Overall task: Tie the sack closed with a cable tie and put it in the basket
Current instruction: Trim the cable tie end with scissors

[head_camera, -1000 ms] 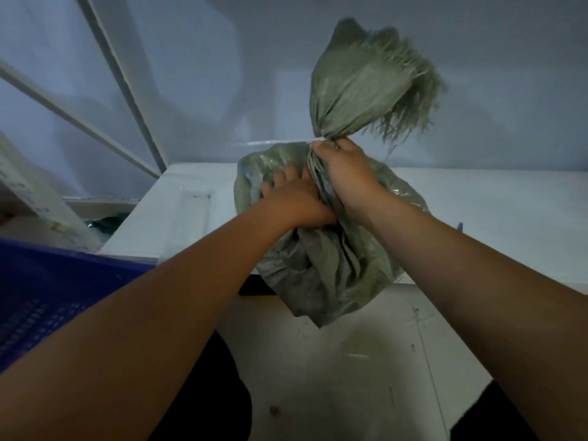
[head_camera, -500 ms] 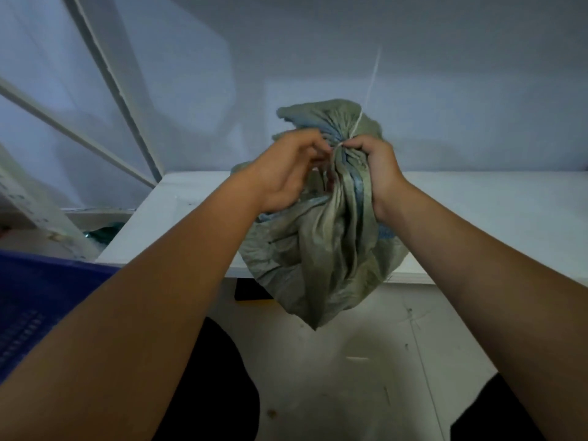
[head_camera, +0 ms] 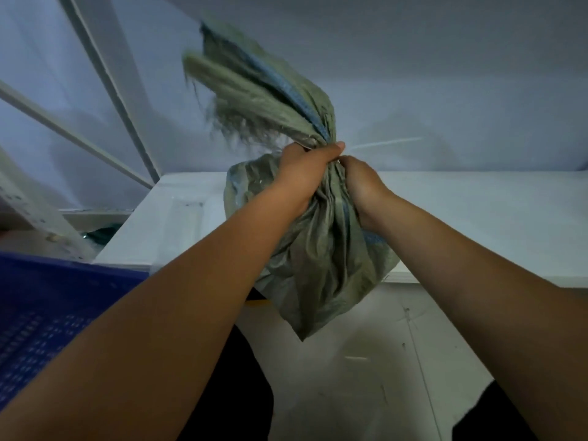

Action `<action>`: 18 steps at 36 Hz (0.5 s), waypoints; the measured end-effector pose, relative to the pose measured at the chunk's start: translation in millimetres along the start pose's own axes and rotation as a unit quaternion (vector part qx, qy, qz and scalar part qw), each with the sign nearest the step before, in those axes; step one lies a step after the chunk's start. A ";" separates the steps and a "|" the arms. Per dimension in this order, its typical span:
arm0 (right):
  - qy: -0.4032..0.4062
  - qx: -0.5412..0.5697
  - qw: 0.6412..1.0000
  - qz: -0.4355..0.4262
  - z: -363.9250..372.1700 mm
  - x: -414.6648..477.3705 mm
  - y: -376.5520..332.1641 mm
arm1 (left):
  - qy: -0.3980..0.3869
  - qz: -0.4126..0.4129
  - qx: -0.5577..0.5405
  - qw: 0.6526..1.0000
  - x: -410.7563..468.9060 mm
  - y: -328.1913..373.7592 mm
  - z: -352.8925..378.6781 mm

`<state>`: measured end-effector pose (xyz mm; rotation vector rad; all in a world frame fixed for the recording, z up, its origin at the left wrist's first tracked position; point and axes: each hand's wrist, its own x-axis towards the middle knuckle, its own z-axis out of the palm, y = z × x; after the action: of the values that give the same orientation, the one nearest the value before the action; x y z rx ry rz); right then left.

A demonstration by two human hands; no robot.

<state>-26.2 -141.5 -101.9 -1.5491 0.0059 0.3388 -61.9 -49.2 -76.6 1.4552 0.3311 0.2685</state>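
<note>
The fingers of the left hand (head_camera: 305,173) are curled tight round the gathered neck of the sack (head_camera: 318,259). Those of the right hand (head_camera: 361,184) are clamped on the same neck just beside and a little below them, so the two hands touch.

Behind the hands a white table (head_camera: 477,218) runs across the view, with pale floor (head_camera: 350,393) below its front edge. At the lower left is the blue basket (head_camera: 47,300), its wall perforated in a grid, well apart from the sack.

The sack is held up in the air in front of the table's edge. It cannot be told whether its far side touches the tabletop. It is grey-green woven material with a blue stripe running through the folds. Above the grip the loose mouth flares up and to the left, its edge frayed into threads and motion-blurred. Below the grip the body hangs in deep creases and narrows to one corner pointing down at the floor.

A thin pale strip, the cable tie (head_camera: 389,143), sticks out to the right from the neck at thumb height. It is blurred, and the hands hide whether it circles the neck.
</note>
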 end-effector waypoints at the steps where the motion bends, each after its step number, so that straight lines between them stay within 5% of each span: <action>1: 0.021 -0.031 0.999 0.002 -5.2 2.8 2.2 | 0.007 0.015 0.009 1.000 1.0 -2.0 1.0; 18: 0.139 -0.290 0.947 0.007 -60.4 2.7 28.6 | 0.012 0.069 0.140 0.988 7.6 -47.4 41.7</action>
<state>-17.2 -200.4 -132.2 -2.1744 0.1491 0.1296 -40.2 -89.5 -120.7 1.7570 0.2955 0.3627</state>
